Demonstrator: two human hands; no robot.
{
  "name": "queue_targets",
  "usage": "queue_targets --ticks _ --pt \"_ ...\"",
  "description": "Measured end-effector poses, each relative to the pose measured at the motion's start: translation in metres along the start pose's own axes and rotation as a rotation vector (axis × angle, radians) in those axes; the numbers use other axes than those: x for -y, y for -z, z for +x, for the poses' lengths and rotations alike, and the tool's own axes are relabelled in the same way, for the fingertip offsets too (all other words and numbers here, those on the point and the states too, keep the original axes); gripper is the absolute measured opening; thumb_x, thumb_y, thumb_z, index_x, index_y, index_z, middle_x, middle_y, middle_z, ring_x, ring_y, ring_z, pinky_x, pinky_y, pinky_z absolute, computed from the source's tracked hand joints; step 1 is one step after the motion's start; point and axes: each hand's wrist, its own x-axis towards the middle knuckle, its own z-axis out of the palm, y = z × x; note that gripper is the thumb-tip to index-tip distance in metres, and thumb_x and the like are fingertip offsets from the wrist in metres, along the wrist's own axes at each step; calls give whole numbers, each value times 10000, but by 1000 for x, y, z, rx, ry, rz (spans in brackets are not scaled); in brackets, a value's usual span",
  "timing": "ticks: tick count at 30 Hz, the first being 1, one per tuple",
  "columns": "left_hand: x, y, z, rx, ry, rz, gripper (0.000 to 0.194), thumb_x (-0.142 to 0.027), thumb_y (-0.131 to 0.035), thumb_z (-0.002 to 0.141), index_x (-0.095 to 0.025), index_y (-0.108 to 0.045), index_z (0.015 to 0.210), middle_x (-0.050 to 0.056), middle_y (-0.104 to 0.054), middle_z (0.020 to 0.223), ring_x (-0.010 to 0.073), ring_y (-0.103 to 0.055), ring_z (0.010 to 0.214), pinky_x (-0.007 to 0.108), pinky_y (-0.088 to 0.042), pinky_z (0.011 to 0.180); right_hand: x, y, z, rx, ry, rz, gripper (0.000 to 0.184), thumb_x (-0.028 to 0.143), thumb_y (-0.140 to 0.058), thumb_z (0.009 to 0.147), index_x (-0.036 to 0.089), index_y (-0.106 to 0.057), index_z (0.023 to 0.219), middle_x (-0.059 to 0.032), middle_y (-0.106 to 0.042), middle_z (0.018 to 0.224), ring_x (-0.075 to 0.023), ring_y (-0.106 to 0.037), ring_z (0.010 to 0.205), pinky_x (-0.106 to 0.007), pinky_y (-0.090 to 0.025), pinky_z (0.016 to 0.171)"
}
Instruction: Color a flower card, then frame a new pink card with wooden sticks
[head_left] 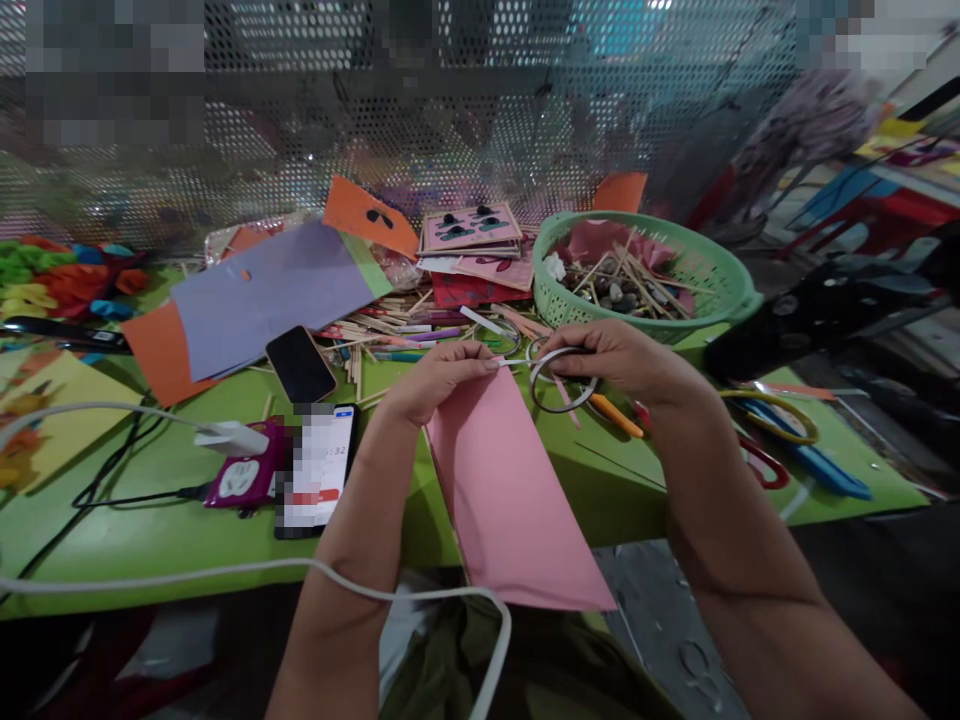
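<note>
A sheet of pink paper (510, 480), seemingly folded, slants down from the table edge toward my lap. My left hand (459, 378) is closed on its upper edge, fingertips pinching the paper and a narrow white strip of tape (514, 362). That strip runs across to a thin roll of tape (536, 398) on the right. Around this roll my right hand (619, 358) is closed, thumb and fingers gripping its upper right side. Just beyond both hands lie thin wooden sticks (352, 325) and pens. An orange-handled tool (615, 415) rests below my right hand.
A green basket (720, 300) of sticks and stones stands behind my right hand. Two phones (300, 365) and a purple power socket (251, 480) lie left. A white cable (225, 572) crosses my left forearm. Scissors (761, 465) and a black stand (795, 310) are at right.
</note>
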Motion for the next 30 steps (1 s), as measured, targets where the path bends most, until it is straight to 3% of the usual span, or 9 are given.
queue_targets --ticks 6,12,19,24,30 --pt "3 -1 2 10 39 -13 413 -501 -875 616 -184 -675 790 -28 -605 753 125 -485 700 274 -361 704 -3 1 3 32 -55 94 371 522 -851 704 201 -824 888 -19 -676 733 -157 -564 678 -286 -454 625" --pt "2 -1 4 40 -16 68 481 -585 -869 669 -178 -686 847 -21 -618 817 143 -511 776 292 -394 784 -1 1 3 46 -66 148 324 466 -844 717 198 -807 895 -14 -671 753 -148 -558 683 -268 -442 592" --pt "6 0 6 118 -111 165 483 -540 -870 720 -191 -637 960 -8 -608 893 170 -548 879 312 -427 854 1 0 2 36 -62 141 295 434 -816 725 179 -799 873 1 -624 694 -126 -505 627 -260 -366 547" --pt "7 2 7 110 -115 281 376 -554 -729 842 -189 -654 894 -6 -594 857 173 -521 856 322 -426 853 -5 1 4 14 -26 99 288 442 -802 739 197 -810 890 -9 -654 720 -143 -534 668 -272 -408 605" --pt "7 1 6 58 -81 245 355 -538 -739 797 -196 -646 807 -16 -556 781 161 -478 778 297 -383 768 -8 2 6 -16 -10 48 284 446 -810 720 231 -814 905 -26 -705 776 -178 -572 702 -313 -468 665"
